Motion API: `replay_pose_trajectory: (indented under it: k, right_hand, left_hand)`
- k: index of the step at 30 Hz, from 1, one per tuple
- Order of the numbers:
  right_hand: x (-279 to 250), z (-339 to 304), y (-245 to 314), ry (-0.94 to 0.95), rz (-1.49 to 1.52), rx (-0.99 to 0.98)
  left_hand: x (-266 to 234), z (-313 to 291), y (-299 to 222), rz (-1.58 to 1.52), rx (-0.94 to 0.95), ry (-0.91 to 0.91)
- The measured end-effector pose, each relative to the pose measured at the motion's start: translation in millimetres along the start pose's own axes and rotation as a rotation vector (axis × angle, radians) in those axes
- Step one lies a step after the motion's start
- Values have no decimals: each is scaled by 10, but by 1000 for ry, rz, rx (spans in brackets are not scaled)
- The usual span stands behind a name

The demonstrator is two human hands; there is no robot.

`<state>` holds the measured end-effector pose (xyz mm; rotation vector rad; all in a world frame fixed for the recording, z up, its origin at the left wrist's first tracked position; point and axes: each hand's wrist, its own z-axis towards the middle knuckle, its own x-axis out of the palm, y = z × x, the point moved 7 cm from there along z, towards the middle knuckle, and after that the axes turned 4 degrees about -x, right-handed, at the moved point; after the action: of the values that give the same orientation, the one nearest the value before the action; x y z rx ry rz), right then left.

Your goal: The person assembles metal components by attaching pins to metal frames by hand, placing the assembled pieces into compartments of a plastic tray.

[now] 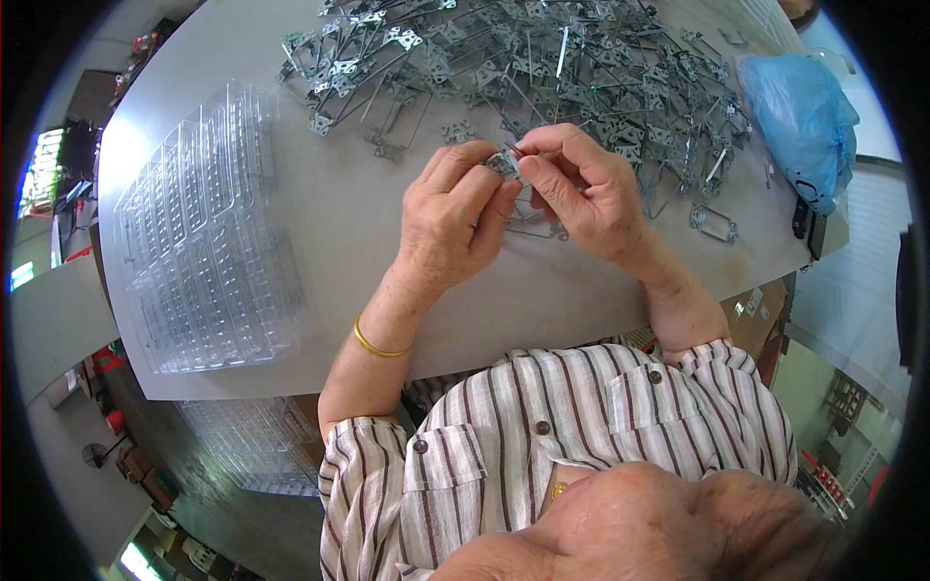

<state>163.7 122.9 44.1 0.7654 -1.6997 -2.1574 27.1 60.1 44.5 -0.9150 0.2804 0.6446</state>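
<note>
Above the table's middle, both my hands are raised with their fingertips almost meeting. My left hand (450, 208) is closed, thumb and fingers pinching a small grey metal bracket (501, 164). Beside it my right hand (586, 189) is pinched shut at the bracket's edge. A thin dark sliver (514, 149) shows at its fingertips, too small to name. Just below the hands a wire frame with metal ends (533, 229) is partly hidden; whether it hangs from the bracket or lies on the table I cannot tell. A gold bangle (378, 341) circles my left wrist.
A large heap of metal brackets with wire rods (542, 73) covers the far table. One wire-framed bracket (714, 223) lies apart at right. Clear plastic trays (208, 242) are stacked at left. A blue plastic bag (799, 126) sits at the right edge, near a black object (802, 218).
</note>
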Motion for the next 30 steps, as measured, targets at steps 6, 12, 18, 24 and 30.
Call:
replay_pose_trajectory:
  k: [6,12,18,24,30]
  right_hand:
    - [-68,10,60,-12,-153,-98]
    - [-243,6,149,-207,-78,-232]
    - [-170,15,78,-106,-89,-86]
    - [-130,15,97,-64,-199,-92]
    - [-99,15,81,-26,-252,-31]
  left_hand:
    - [47,0,-80,19,64,121]
    - [111,-192,357,-816,-830,127]
    - [130,-197,408,-1100,-921,58]
    - [150,-217,433,-1146,-911,72]
    - [142,-226,425,-1079,-810,89]
